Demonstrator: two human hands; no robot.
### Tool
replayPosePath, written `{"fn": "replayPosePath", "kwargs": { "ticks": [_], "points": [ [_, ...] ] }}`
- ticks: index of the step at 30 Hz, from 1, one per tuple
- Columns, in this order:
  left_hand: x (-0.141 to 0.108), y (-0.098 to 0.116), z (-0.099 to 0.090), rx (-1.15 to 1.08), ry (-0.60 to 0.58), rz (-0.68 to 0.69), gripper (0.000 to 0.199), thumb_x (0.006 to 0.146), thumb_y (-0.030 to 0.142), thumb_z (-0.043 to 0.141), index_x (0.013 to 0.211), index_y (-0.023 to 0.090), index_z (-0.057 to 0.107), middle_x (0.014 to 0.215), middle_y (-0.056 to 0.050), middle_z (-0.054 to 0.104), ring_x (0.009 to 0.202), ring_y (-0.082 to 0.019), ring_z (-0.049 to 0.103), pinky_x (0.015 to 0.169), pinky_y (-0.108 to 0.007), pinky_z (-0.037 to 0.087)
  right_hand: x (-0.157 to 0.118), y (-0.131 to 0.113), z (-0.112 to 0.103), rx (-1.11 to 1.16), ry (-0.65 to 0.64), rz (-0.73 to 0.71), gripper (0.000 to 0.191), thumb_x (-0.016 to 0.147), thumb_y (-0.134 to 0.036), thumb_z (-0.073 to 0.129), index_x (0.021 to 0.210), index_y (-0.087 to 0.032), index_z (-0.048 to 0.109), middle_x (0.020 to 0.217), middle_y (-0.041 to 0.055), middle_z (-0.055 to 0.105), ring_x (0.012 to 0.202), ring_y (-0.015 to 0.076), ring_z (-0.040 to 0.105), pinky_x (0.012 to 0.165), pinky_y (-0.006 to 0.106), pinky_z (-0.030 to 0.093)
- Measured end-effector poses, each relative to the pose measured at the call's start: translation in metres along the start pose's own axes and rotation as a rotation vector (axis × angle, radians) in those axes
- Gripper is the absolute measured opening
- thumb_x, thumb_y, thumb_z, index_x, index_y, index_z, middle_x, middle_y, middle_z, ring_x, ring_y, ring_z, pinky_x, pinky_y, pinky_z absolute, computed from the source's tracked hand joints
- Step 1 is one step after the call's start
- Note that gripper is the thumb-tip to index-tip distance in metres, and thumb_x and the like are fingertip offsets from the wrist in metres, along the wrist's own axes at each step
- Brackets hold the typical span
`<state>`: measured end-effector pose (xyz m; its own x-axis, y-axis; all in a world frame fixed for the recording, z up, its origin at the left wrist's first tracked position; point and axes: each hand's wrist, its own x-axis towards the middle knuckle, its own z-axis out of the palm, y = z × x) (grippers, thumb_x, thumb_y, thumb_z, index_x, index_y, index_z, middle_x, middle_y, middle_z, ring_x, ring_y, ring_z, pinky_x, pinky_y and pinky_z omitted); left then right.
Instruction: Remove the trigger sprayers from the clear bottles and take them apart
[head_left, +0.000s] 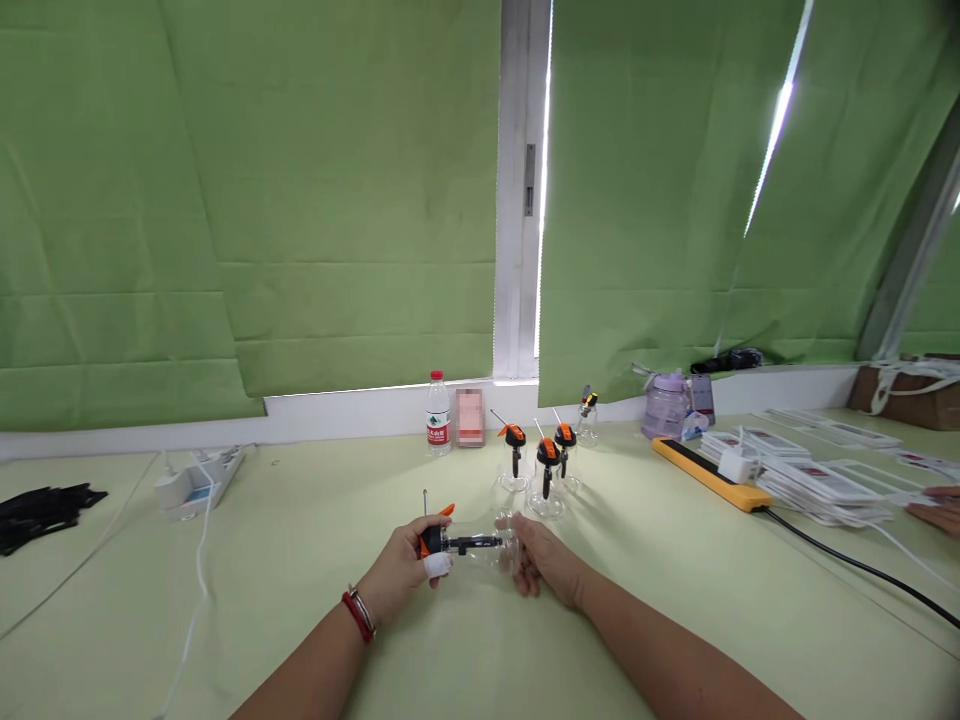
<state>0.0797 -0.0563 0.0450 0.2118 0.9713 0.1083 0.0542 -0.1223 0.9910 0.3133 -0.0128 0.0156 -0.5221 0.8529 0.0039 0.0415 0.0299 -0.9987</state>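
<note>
- Firstly, clock centred on the clear vessel [484, 564], 12 pointing away from the wearer. It lay sideways between both hands; whether it touched the table [315, 510] could not be told.
- Left hand [401, 572], between 8 and 9: thumb and fingers pinched the black-and-orange cap [432, 541]. Thumb wore a white wrap [437, 566].
- Right hand [553, 562], between 3 and 4: fingers curled about the base end; blurred, so firmness of grip could not be told.
- Cap sat at 9, base at 3. Black rod [480, 542] ran inside from the cap; thin metal stem [425, 502] projected at 10.
- Handling (judged): light, stiff, slick-walled; brittle if glass, though clear plastic was not ruled out. Sound holds: cap and base rim. Poor hold: the stem, likely to bend.
- Between 1 and 2: three upright vessels [547, 490] with similar caps, near the right hand.
- At 9: black bundle [45, 512]. Near 10: white power strip [202, 488].
- Between 2 and 3: orange power strip [709, 474]. At 3, well apart: another person's hand [939, 512].
- Just before 12: red-capped bottle [438, 422]; farthest, green blinds [337, 200].
</note>
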Motion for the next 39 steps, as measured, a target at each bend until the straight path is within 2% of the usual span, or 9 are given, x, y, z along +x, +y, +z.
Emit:
{"fn": "replayPosePath", "kwargs": {
  "ticks": [2, 4, 7, 11, 16, 21, 28, 33, 39],
  "points": [
    [0.0, 0.0, -0.001, -0.034, 0.03, -0.006, 0.049, 0.063, 0.032, 0.074, 0.105, 0.015, 0.056, 0.064, 0.004, 0.053, 0.052, -0.01, 0.052, 0.049, -0.026, 0.043, -0.003, -0.001, 0.0, -0.13, 0.029, -0.139, 0.074, 0.082, -0.068, 0.035, 0.14, -0.023, 0.024, 0.117, 0.0145, 0.056, 0.07, 0.0147, 0.062, 0.046, 0.022, 0.044],
    [0.0, -0.001, -0.002, -0.081, 0.034, -0.01, 0.046, 0.066, 0.033, 0.073, 0.104, 0.014, 0.055, 0.064, 0.004, 0.053, 0.051, -0.01, 0.051, 0.048, -0.025, 0.042, -0.006, -0.003, -0.001, -0.347, 0.066, -0.325, 0.08, 0.082, -0.061, 0.045, 0.145, -0.028, 0.008, 0.142, 0.0154, 0.033, 0.101, 0.0213, 0.057, 0.066, 0.029, 0.05],
    [-0.001, -0.002, -0.004, -0.178, -0.033, -0.028, 0.047, 0.068, 0.035, 0.071, 0.107, 0.014, 0.055, 0.07, 0.002, 0.055, 0.052, -0.009, 0.052, 0.046, -0.023, 0.04, -0.008, -0.005, -0.001, -0.697, 0.078, -0.6, 0.089, 0.08, -0.054, 0.054, 0.146, -0.027, 0.002, 0.15, 0.0131, 0.017, 0.127, 0.0293, 0.035, 0.092, 0.042, 0.043],
    [-0.004, -0.001, -0.005, -0.23, -0.113, -0.05, 0.048, 0.068, 0.038, 0.071, 0.107, 0.014, 0.056, 0.075, -0.001, 0.057, 0.052, -0.01, 0.054, 0.045, -0.023, 0.039, -0.007, -0.002, -0.001, -0.929, 0.085, -0.811, 0.088, 0.078, -0.054, 0.056, 0.146, -0.02, 0.011, 0.147, 0.016, 0.023, 0.134, 0.033, 0.024, 0.105, 0.048, 0.029],
    [-0.004, 0.002, -0.002, -0.117, -0.08, -0.032, 0.048, 0.065, 0.037, 0.074, 0.103, 0.014, 0.057, 0.068, 0.001, 0.057, 0.05, -0.01, 0.053, 0.045, -0.024, 0.04, -0.006, 0.0, -0.001, -0.892, 0.077, -0.736, 0.081, 0.076, -0.057, 0.054, 0.139, -0.016, 0.023, 0.137, 0.0191, 0.035, 0.125, 0.0336, 0.037, 0.1, 0.046, 0.034],
    [-0.003, 0.003, 0.001, 0.017, -0.055, 0.006, 0.052, 0.063, 0.035, 0.075, 0.106, 0.014, 0.057, 0.06, 0.003, 0.055, 0.05, -0.011, 0.051, 0.048, -0.026, 0.042, -0.007, 0.0, -0.002, -0.672, 0.03, -0.536, 0.065, 0.084, -0.053, 0.045, 0.134, -0.02, 0.02, 0.114, 0.012, 0.047, 0.092, 0.0216, 0.053, 0.084, 0.037, 0.042],
    [-0.002, -0.001, 0.002, 0.096, -0.033, 0.044, 0.048, 0.064, 0.036, 0.072, 0.105, 0.014, 0.058, 0.061, 0.004, 0.054, 0.051, -0.011, 0.051, 0.046, -0.025, 0.042, -0.007, -0.006, 0.002, -0.395, -0.056, -0.403, 0.046, 0.087, -0.053, 0.041, 0.12, -0.023, 0.031, 0.086, 0.0011, 0.05, 0.071, 0.0137, 0.047, 0.07, 0.029, 0.04],
    [-0.005, -0.002, 0.003, 0.104, -0.076, 0.047, 0.05, 0.061, 0.028, 0.076, 0.107, 0.016, 0.06, 0.079, -0.002, 0.061, 0.069, -0.015, 0.056, 0.061, -0.027, 0.046, 0.001, -0.001, -0.001, -0.218, 0.052, -0.224, 0.04, 0.089, -0.057, 0.03, 0.113, -0.025, 0.033, 0.075, -0.0031, 0.049, 0.052, 0.0096, 0.039, 0.051, 0.023, 0.035],
    [-0.005, -0.002, 0.001, 0.104, -0.08, 0.089, 0.05, 0.061, 0.03, 0.078, 0.106, 0.017, 0.061, 0.085, -0.005, 0.062, 0.076, -0.017, 0.056, 0.07, -0.029, 0.047, 0.0, -0.002, -0.001, -0.304, 0.103, -0.299, 0.042, 0.09, -0.055, 0.028, 0.116, -0.024, 0.039, 0.079, 0.0003, 0.052, 0.067, 0.0137, 0.049, 0.064, 0.027, 0.042]
  ]
}}
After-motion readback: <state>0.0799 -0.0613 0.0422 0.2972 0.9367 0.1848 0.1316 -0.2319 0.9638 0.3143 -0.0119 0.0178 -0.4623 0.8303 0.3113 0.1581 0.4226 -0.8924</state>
